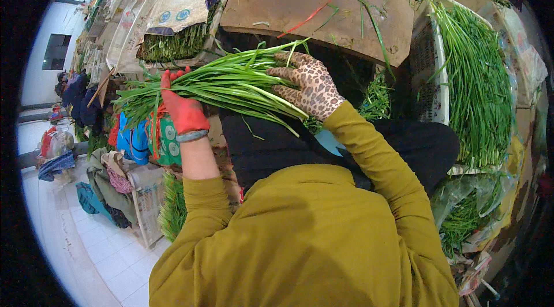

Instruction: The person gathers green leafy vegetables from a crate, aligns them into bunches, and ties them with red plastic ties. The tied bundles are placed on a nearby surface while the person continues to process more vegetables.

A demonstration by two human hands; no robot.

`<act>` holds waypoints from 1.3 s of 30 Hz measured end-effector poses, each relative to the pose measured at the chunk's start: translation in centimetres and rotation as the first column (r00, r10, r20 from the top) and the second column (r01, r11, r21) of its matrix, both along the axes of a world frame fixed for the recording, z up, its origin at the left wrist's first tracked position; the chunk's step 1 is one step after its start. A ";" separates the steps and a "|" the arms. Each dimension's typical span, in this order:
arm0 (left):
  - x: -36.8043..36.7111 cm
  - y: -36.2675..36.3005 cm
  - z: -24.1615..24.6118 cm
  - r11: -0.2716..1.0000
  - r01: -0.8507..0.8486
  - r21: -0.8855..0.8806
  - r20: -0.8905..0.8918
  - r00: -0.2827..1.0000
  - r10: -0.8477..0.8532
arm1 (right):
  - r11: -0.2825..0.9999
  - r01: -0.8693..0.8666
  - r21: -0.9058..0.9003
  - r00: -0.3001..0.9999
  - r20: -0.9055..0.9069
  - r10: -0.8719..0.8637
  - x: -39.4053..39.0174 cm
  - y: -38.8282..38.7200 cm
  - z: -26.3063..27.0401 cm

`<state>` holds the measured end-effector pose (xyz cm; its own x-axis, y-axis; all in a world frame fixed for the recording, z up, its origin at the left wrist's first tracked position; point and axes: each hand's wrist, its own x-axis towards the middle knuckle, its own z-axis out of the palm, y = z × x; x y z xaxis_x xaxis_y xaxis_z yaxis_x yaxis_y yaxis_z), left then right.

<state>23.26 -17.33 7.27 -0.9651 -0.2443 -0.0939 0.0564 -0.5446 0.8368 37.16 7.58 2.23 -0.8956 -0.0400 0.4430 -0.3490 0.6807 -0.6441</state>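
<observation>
A loose bunch of long green leaf stalks, probably garlic chives (229, 77), lies across in front of me above my lap. My left hand (184, 108), in a red glove, holds the leafy half, with the thumb up in front and fingertips showing behind. Over the paler stem ends at the other side, my right hand (307, 82) in a leopard-print glove grips stalks with its fingers somewhat spread. A few stalks stick out of the bunch, and some tips hang down at the left.
A brown board (311, 8) ahead carries a red tie strip (324, 4) and stray leaves. At right stands a white crate (443, 69) full of chives (476, 82). A cloth-covered crate of greens (181, 43) is at upper left. A blue bag (132, 138) sits below my left hand.
</observation>
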 end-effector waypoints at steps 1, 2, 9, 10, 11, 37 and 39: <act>0.2 0.1 0.1 1.000 0.003 0.003 0.009 1.000 -0.003 | 1.000 0.004 0.013 0.999 -0.042 -0.003 -0.1 0.1 -0.1; 0.3 0.1 0.3 1.000 0.006 0.005 0.019 1.000 -0.007 | 1.000 -0.026 -0.013 0.999 -0.048 0.026 -0.3 0.3 -0.2; 0.1 -0.5 0.0 1.000 0.023 -0.011 -0.004 1.000 -0.023 | 0.901 0.115 -0.418 0.963 0.270 0.002 0.1 -0.1 -2.6; 0.0 -0.6 -0.2 0.998 0.047 -0.040 -0.044 0.998 -0.049 | 0.952 0.123 -0.279 0.965 0.259 -0.049 0.0 -0.1 -3.3; -0.2 -0.8 -0.2 0.998 0.056 -0.009 -0.017 0.998 -0.057 | 0.977 0.154 -0.150 0.977 0.171 -0.128 0.1 0.3 -3.9; 0.9 -0.1 0.0 1.000 -0.006 0.006 -0.018 1.000 0.006 | 0.983 -0.181 -0.043 0.888 0.422 0.182 -0.1 -0.6 -1.9; 0.8 -0.2 -0.2 1.000 0.007 -0.022 -0.018 1.000 -0.007 | 0.976 -0.214 0.032 0.902 0.391 0.185 1.3 1.2 -5.0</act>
